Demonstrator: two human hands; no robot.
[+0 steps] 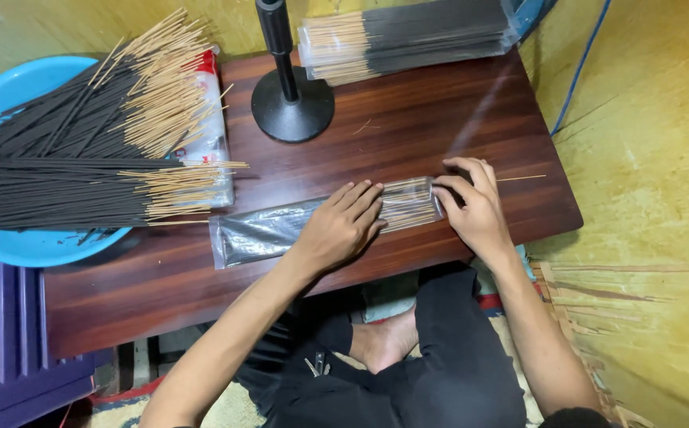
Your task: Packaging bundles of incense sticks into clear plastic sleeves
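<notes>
packet: clear plastic sleeve of black incense sticks [269,230] lying on dark wooden desk [440,119], long axis left-right
left hand [343,224]: flat, open, pressing its middle
right hand [475,202]: fingers curled, pinching the sleeve's open end, closer to that end

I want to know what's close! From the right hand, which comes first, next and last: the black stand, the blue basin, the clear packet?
Seen from the head camera, starting at the right hand:
1. Clear packet: touching it, under both hands at the table's front.
2. Black stand: farther back, toward the left.
3. Blue basin: farthest, off the table's left end.
</notes>
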